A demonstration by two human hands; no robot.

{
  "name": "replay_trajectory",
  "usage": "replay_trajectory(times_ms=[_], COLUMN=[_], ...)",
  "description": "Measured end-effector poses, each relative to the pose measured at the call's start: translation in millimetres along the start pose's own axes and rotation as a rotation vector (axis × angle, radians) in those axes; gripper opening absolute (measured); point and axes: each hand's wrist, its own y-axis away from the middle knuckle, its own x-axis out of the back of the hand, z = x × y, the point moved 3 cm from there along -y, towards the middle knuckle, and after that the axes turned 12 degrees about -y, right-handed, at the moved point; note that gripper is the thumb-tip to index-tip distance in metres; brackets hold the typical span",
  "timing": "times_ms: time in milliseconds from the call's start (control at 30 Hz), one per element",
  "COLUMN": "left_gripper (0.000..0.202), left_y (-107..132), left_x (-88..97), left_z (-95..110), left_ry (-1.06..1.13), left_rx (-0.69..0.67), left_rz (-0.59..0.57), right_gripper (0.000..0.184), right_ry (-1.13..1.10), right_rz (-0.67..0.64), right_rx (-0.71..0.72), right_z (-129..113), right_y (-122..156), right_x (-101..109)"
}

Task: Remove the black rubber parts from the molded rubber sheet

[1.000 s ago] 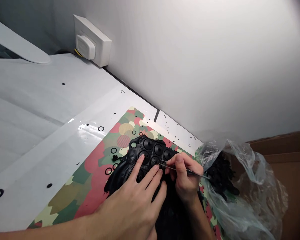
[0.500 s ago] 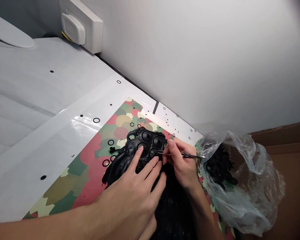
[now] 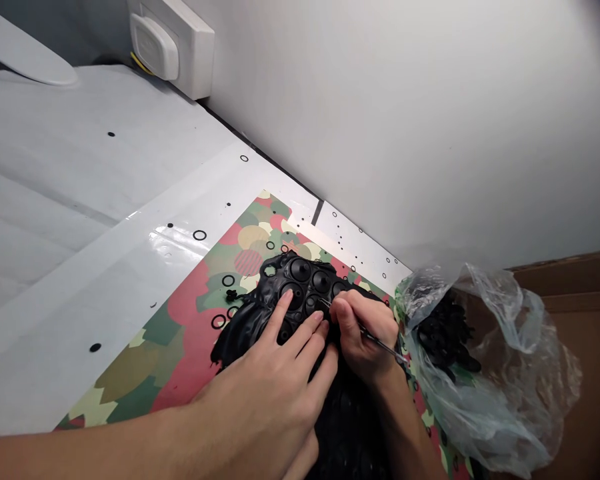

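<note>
The fingers of the left hand [image 3: 280, 383] lie stretched out and slightly apart, low in the middle of the frame, their tips resting on the black rubber sheet [image 3: 264, 303]; its thumb is mostly hidden, so I cannot tell whether it pinches anything; the right hand [image 3: 367, 327], just right of centre, has thumb and fingers closed together on slim metal tweezers [image 3: 389, 349], whose fine tip reaches in among the round discs [image 3: 300, 270] of the sheet, near the left fingertips; whether the tip grips or only touches there is too small to tell.

The sheet lies at the centre and lower centre of the frame, its left edge ragged and folded; it looks light, soft and bendy, likely grippy rather than slippery, and the thin rim around the hole at its upper left could tear; flat fingertips on the thicker ground between the discs seem the best hold.

Under it is a patterned mat [image 3: 187, 327]; loose black rings [image 3: 229, 281] lie left of the sheet; at the lower right, a clear plastic bag [image 3: 530, 413] holds black scraps [image 3: 445, 333], with brown cardboard [image 3: 593, 347] behind; a white socket [image 3: 195, 53] is at the upper left.
</note>
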Motion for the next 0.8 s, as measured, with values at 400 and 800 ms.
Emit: replay_trajectory(times_ms=[400,800], left_gripper=[0.058,0.060], left_y=[-2.2,-4.3], left_x=[-2.3,1.9], left_z=[4.8,-0.5], left_ry=[-0.018,0.131], left_rx=[-0.004,0.058], left_rz=[-0.027,-0.025], right_gripper=[0.054,0.055], right_ry=[0.104,0.358], right_rz=[-0.124,0.110], right_rx=[0.056,-0.004], right_z=[-8.6,5.4], right_y=[-13.7,-21.2], right_x=[-11.9,-17.0])
